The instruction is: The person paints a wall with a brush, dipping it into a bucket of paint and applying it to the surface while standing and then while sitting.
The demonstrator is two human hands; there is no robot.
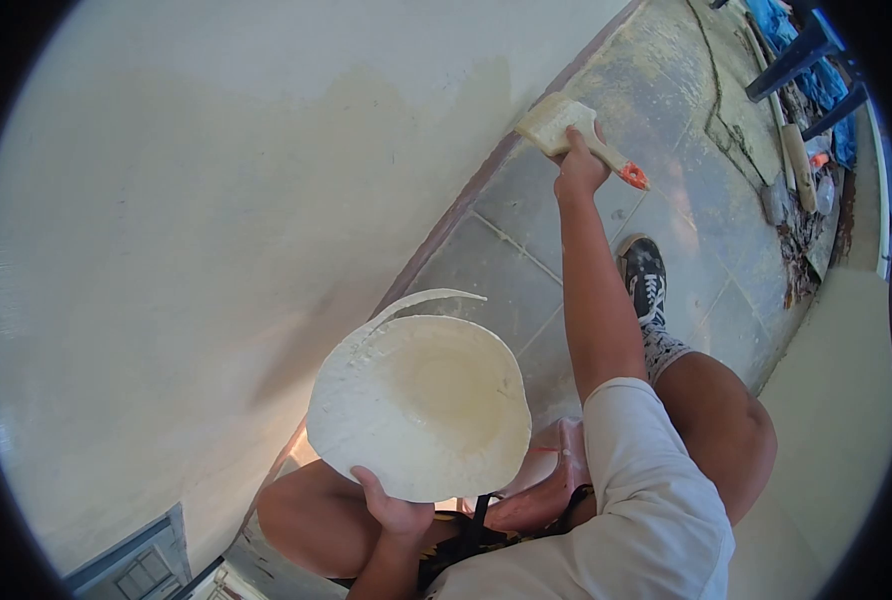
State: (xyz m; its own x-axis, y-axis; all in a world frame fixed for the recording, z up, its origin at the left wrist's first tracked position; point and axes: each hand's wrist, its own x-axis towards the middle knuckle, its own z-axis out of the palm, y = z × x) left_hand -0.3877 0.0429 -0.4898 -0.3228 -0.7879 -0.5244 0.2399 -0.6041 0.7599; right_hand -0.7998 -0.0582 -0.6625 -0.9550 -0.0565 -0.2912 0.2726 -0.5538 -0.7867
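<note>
My left hand grips the near rim of a shallow, whitish basin, thumb over the edge. A torn strip of its rim curls up at the far side. Pale, cream-coloured liquid lies inside, tilted toward the right. With my right arm stretched forward, my right hand closes around a wide paintbrush coated in pale paint. Its handle end is orange-red and points back to the right. The brush's head is close to the foot of the wall, which has damp-looking darker patches; contact cannot be made out.
Grey floor tiles with pale splatters run along the wall. My shoe stands right of my arm. At the upper right are blue chair-like legs, blue sheeting and debris. A pinkish seat is under me.
</note>
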